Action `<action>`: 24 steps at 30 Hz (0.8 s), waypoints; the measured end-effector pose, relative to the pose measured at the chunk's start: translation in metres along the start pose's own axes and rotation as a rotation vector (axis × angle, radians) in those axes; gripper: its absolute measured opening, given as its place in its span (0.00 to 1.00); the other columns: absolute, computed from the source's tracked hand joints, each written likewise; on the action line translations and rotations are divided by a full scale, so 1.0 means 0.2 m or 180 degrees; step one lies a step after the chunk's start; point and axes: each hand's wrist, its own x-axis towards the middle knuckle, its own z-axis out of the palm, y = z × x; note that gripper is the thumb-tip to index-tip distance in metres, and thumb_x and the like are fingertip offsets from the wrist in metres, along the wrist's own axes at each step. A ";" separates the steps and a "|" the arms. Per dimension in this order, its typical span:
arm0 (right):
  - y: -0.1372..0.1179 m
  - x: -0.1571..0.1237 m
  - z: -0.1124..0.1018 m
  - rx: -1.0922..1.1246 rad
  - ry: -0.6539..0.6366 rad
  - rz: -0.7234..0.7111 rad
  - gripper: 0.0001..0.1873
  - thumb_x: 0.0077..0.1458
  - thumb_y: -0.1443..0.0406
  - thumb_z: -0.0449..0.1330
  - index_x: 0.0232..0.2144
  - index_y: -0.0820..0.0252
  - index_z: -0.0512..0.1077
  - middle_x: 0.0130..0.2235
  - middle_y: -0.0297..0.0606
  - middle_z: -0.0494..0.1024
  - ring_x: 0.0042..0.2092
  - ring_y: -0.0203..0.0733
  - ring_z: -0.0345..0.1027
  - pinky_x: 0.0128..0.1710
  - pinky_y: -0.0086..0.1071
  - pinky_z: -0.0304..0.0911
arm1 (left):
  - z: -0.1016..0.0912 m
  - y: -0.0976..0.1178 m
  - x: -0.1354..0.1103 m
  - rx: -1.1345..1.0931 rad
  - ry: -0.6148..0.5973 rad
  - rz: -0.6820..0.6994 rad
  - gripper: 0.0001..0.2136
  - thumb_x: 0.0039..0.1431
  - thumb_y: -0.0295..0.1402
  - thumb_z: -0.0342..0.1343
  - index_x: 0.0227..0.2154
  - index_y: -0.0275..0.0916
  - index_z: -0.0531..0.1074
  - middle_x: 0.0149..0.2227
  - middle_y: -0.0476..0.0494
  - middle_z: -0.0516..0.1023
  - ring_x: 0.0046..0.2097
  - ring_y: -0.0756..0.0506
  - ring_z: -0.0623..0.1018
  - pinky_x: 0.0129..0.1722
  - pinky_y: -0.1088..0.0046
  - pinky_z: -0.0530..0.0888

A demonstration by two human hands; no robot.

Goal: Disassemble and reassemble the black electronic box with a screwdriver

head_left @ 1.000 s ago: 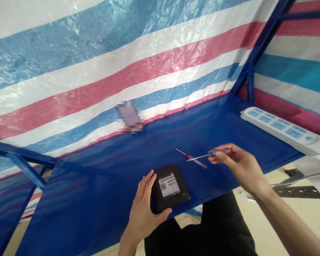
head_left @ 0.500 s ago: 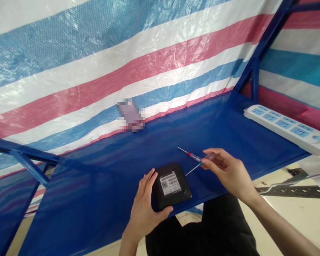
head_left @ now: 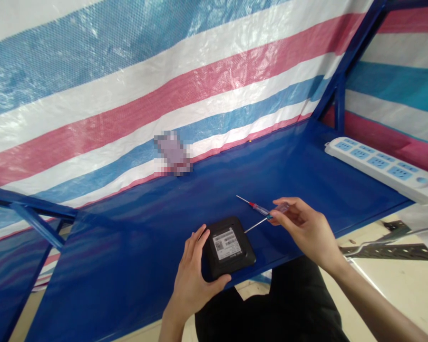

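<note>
A square black plastic device [head_left: 248, 256] lies on the blue table, a white printed label [head_left: 227, 244] facing up. My left hand [head_left: 190, 275] grips it, fingers along its left side and thumb at the near edge. In my right hand [head_left: 305, 228], closed in a pinch, is a screwdriver [head_left: 257, 224] with a clear handle and teal collar. Its thin shaft slopes down to the device's right edge; exact tip contact is hard to make out. A second screwdriver [head_left: 258, 208], red-collared, points away to the left; its handle end meets my fingertips, and whether they hold it is unclear.
A white power strip [head_left: 378, 161] rests at the right end of the blue table [head_left: 128, 247]. A pixelated object [head_left: 173, 152] leans against the striped tarp [head_left: 128, 114] at the back. Blue metal frame bars [head_left: 337, 90] stand at both sides.
The teal-collared screwdriver's tip has shifted slightly left and up along the device's right edge. My left hand and the device have stayed almost still.
</note>
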 end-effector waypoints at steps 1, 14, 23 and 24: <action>0.00 0.00 0.00 0.0005 -0.0001 0.0012 0.21 0.51 0.48 0.65 0.38 0.55 0.70 0.29 0.37 0.82 0.32 0.47 0.81 0.35 0.35 0.75 | 0.00 0.00 0.00 -0.0006 0.0007 0.0009 0.40 0.53 0.37 0.64 0.65 0.48 0.48 0.68 0.37 0.55 0.67 0.32 0.58 0.63 0.42 0.62; 0.02 -0.01 -0.01 -0.0171 0.0159 0.0234 0.24 0.49 0.44 0.64 0.35 0.56 0.69 0.27 0.39 0.82 0.30 0.49 0.81 0.33 0.37 0.74 | 0.01 -0.02 0.00 -0.0022 0.0077 0.0076 0.41 0.51 0.36 0.66 0.64 0.46 0.49 0.67 0.35 0.57 0.67 0.31 0.58 0.63 0.40 0.60; -0.11 -0.04 0.02 -0.0775 0.0000 -0.0284 0.12 0.55 0.53 0.61 0.34 0.54 0.69 0.27 0.35 0.82 0.30 0.44 0.80 0.30 0.31 0.73 | 0.02 -0.03 0.00 0.0018 0.0062 0.0047 0.42 0.50 0.35 0.67 0.64 0.46 0.49 0.67 0.35 0.57 0.67 0.31 0.59 0.63 0.40 0.60; -0.14 -0.04 0.03 -0.0962 -0.0084 -0.0478 0.10 0.56 0.55 0.61 0.33 0.54 0.70 0.28 0.34 0.82 0.30 0.43 0.80 0.31 0.30 0.72 | 0.02 -0.03 0.01 0.0021 0.0067 0.0042 0.42 0.50 0.35 0.67 0.64 0.46 0.50 0.66 0.35 0.57 0.67 0.31 0.59 0.63 0.40 0.60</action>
